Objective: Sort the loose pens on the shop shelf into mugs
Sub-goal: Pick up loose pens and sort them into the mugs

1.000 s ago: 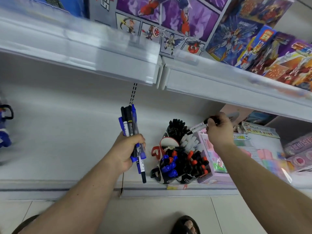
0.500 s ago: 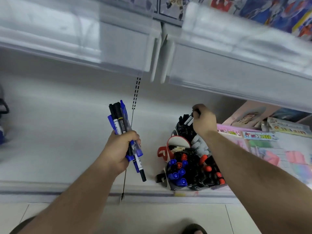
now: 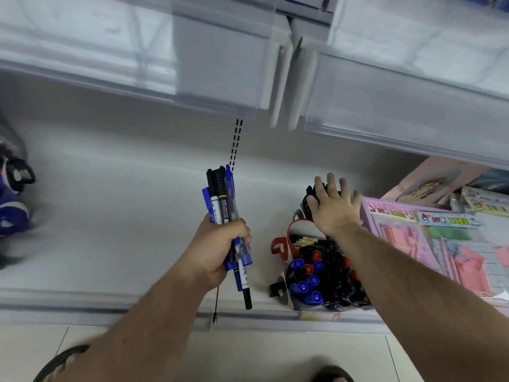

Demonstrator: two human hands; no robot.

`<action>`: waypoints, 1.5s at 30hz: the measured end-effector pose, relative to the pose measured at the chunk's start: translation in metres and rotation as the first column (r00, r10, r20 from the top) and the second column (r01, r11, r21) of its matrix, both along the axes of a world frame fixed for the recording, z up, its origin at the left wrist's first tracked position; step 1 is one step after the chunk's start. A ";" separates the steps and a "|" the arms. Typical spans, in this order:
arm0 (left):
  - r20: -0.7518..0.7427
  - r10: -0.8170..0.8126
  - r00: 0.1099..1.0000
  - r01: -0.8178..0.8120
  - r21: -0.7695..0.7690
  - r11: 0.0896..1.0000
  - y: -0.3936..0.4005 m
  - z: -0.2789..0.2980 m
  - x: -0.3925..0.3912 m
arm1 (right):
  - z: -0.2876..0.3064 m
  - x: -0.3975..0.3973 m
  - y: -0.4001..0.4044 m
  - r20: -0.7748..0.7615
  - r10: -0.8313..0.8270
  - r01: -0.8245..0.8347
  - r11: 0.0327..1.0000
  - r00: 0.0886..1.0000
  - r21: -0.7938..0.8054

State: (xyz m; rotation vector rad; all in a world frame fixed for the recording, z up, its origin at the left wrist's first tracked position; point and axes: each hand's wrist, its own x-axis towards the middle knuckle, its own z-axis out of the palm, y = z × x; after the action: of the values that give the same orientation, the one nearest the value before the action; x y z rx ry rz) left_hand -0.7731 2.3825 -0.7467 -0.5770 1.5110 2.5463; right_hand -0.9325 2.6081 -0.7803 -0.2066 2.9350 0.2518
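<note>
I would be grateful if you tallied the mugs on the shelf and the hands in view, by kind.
Mugs: 3 (rear mug, middle mug, front mug)
Hands: 2 (left hand gripping a bundle of pens; right hand open over the rear mug)
Total: 5

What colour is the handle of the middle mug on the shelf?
Red. The middle mug's handle shows clearly in the head view, left of its white rim.

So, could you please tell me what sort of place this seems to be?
Probably a stationery or toy shop: tiered display shelves, mugs crammed with pens, and boxed craft kits beside them.
</note>
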 end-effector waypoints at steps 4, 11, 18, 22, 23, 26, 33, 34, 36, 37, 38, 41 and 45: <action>-0.006 -0.061 0.998 0.061 0.055 0.997 -0.002 0.005 0.005 | -0.003 0.002 -0.003 0.164 -0.024 0.025 1.000 0.986 -0.003; -0.006 -0.179 0.984 0.169 0.375 0.912 -0.007 0.008 0.019 | 0.053 0.021 -0.027 -0.064 -0.170 0.123 0.883 0.983 -0.452; -0.065 -0.330 0.942 0.334 0.283 0.899 0.004 0.025 0.035 | 0.134 0.115 -0.081 0.144 -0.026 0.141 0.417 0.989 -0.898; -0.092 -0.396 0.914 0.406 0.163 0.899 0.009 0.040 0.050 | 0.147 0.155 -0.101 0.078 0.010 0.060 0.552 0.997 -0.832; -0.097 -0.404 0.910 0.414 0.147 0.898 0.009 0.042 0.053 | 0.147 0.162 -0.104 0.051 0.018 0.031 0.579 0.999 -0.815; -0.094 -0.388 0.917 0.398 0.136 0.907 0.008 0.044 0.063 | 0.145 0.177 -0.106 0.039 0.009 0.029 0.533 0.999 -0.846; -0.110 -0.365 0.925 0.379 0.190 0.905 0.008 0.054 0.084 | 0.144 0.205 -0.103 0.107 -0.100 0.131 0.279 0.989 -0.951; -0.112 -0.346 0.932 0.363 0.226 0.904 0.008 0.054 0.086 | 0.144 0.207 -0.103 0.106 -0.118 0.134 0.255 0.987 -0.958; -0.111 -0.310 0.944 0.329 0.305 0.894 0.009 0.054 0.089 | 0.146 0.211 -0.102 0.146 -0.159 0.176 0.190 0.976 -0.966; -0.108 -0.297 0.949 0.316 0.338 0.887 0.009 0.054 0.090 | 0.147 0.212 -0.101 0.184 -0.168 0.209 0.147 0.968 -0.967; -0.099 -0.283 0.954 0.299 0.365 0.882 0.010 0.055 0.091 | 0.149 0.213 -0.100 0.224 -0.163 0.242 0.097 0.961 -0.965; -0.063 -0.248 0.967 0.252 0.392 0.885 0.010 0.057 0.093 | 0.152 0.219 -0.096 0.321 -0.132 0.310 -0.093 0.938 -0.946; -0.067 -0.242 0.968 0.249 0.381 0.890 0.008 0.060 0.094 | 0.157 0.213 -0.084 0.429 -0.176 0.330 -0.412 0.886 -0.850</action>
State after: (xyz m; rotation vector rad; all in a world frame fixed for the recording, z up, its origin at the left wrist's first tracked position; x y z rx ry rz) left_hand -0.6792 2.3907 -0.6865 -0.2874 0.9630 2.5473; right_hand -0.7195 2.5246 -0.6233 0.3439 1.8591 -2.3528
